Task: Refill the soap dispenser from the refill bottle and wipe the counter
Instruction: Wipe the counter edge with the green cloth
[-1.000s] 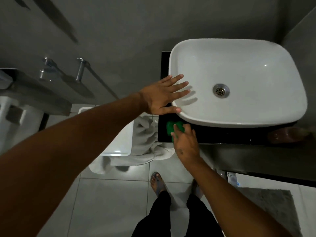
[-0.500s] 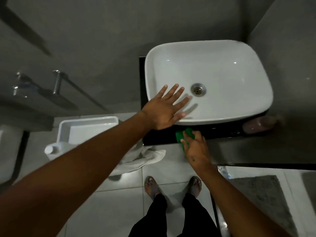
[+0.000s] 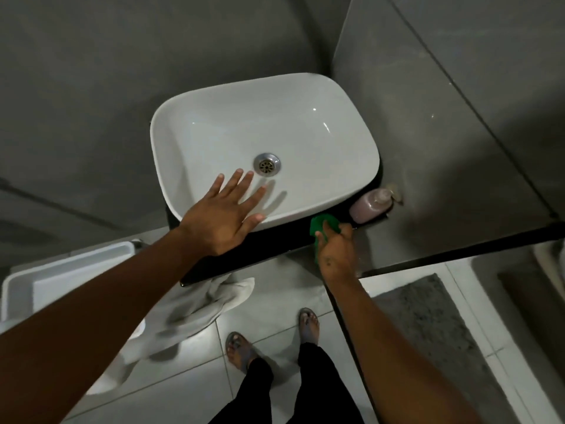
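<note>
A white basin [image 3: 305, 133] sits on a black counter [image 3: 244, 255]. My left hand [image 3: 223, 215] rests flat on the basin's near rim, fingers spread and straight. Below the rim, my right hand [image 3: 334, 249] presses a green cloth [image 3: 321, 224] onto the counter's front strip; its fingers curl over the cloth. A soap dispenser [image 3: 371, 205] with pinkish liquid stands on the counter at the basin's right corner, just right of the cloth. No refill bottle is in view.
A grey wall panel [image 3: 443, 148] closes in the right side. A white towel [image 3: 208, 304] hangs off the counter's left end above a white bin [image 3: 61, 270]. A grey mat [image 3: 434, 332] lies on the tiled floor by my feet.
My right hand has slid the green cloth rightward along the counter's front, from the left corner to beside the dispenser. My left hand stayed on the basin rim while the view shifted.
</note>
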### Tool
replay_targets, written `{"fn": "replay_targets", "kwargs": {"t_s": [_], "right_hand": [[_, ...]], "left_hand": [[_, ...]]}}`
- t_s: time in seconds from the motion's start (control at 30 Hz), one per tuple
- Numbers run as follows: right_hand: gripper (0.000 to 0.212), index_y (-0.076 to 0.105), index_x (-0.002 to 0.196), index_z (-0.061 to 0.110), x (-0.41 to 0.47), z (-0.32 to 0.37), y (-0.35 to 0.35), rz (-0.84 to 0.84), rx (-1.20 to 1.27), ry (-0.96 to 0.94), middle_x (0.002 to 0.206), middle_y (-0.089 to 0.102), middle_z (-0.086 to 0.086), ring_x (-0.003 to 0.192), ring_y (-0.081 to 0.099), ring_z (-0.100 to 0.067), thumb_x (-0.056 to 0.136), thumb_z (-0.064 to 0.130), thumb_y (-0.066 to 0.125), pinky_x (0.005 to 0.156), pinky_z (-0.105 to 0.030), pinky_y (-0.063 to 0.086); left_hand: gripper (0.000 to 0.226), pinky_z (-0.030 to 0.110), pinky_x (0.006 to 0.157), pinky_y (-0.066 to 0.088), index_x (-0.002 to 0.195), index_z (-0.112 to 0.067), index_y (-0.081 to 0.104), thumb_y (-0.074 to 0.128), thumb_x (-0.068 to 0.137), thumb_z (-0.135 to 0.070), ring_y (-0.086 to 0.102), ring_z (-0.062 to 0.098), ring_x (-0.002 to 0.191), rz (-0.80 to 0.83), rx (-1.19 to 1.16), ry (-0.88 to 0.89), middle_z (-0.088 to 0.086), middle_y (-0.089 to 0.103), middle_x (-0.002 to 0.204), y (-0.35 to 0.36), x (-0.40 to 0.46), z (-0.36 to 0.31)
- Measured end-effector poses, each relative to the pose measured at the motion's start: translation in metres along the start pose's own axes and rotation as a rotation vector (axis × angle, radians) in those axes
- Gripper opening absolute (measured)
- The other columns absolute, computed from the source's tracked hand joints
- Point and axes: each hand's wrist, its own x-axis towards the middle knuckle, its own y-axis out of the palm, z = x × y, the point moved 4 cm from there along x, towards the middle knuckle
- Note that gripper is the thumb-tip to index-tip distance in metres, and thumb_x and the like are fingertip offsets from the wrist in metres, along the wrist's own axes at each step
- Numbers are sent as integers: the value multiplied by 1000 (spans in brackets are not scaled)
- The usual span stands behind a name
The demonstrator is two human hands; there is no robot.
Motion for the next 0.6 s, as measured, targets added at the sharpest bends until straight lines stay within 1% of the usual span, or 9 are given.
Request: {"fn": "replay_targets", "kwargs": {"t_s": [0.03, 0.1, 0.17, 0.23, 0.27, 0.33, 0.4, 0.47, 0.6], "right_hand": [[37, 62, 129, 18, -1, -3, -1, 25, -47, -34, 136, 46, -15, 111, 56, -41, 97, 34, 54, 98, -40, 48], [37, 63, 129, 15, 4, -15, -7, 5, -28, -27, 135, 46, -18, 111, 56, -42, 97, 33, 56, 101, -44, 47], [37, 64, 129, 14, 9, -20, -12, -23, 6, 33, 133, 45, -18, 113, 56, -40, 98, 32, 55, 101, -41, 46], [38, 61, 130, 17, 5, -8, -5, 10, 39, 45, 131, 48, -13, 113, 55, -37, 97, 34, 53, 92, -34, 46], [38, 60, 131, 18, -2, 2, 2, 58, 17, -7, 130, 48, -11, 113, 54, -37, 97, 35, 53, 90, -33, 45], [41, 59, 136, 19, -18, 19, 17, 149, -79, -199, 134, 46, -13, 116, 51, -39, 99, 35, 54, 97, -38, 46], [40, 60, 135, 19, -26, 22, 22, 150, -59, -231, 135, 45, -14, 117, 50, -39, 99, 34, 54, 101, -42, 46], [40, 59, 134, 22, -32, 31, 30, 115, -46, -225, 134, 46, -13, 117, 51, -38, 97, 35, 52, 99, -44, 48], [44, 54, 141, 23, -62, 73, 60, 263, -192, -453, 139, 42, -13, 120, 45, -37, 100, 39, 51, 102, -43, 46]], "left_hand": [[74, 51, 130, -1, 165, -25, 6, -1, 100, -59, -6, 31, 161, 2, -2, 0, 14, 3, 173, 0, 0, -1], [74, 51, 130, -2, 165, -24, 6, -1, 101, -59, -7, 31, 161, 2, 4, -8, 15, 3, 173, 0, 0, -2], [74, 51, 130, -2, 165, -24, 6, -1, 100, -59, -7, 31, 161, 5, 13, -20, 15, 3, 173, -1, 0, -2], [75, 51, 130, -2, 165, -23, 6, -1, 100, -60, -8, 31, 160, 15, 12, -17, 15, 2, 173, -3, 0, -4], [76, 50, 130, -3, 165, -23, 5, 0, 100, -60, -9, 31, 160, 16, 9, -14, 14, 2, 173, -4, 0, -4], [76, 51, 130, -2, 165, -22, 6, 2, 100, -60, -8, 33, 160, 12, 20, -10, 15, 3, 173, -7, -3, 0], [75, 52, 129, 1, 165, -21, 7, 4, 101, -60, -6, 34, 160, 16, 60, -11, 15, 3, 173, -7, -10, 9], [74, 53, 129, 3, 165, -21, 12, 6, 102, -59, -3, 35, 160, 17, 79, -25, 16, 6, 172, -8, -20, 22], [72, 52, 130, 6, 164, -21, 19, 11, 103, -58, 6, 35, 160, 13, 73, -31, 18, 13, 171, -12, -37, 42]]}}
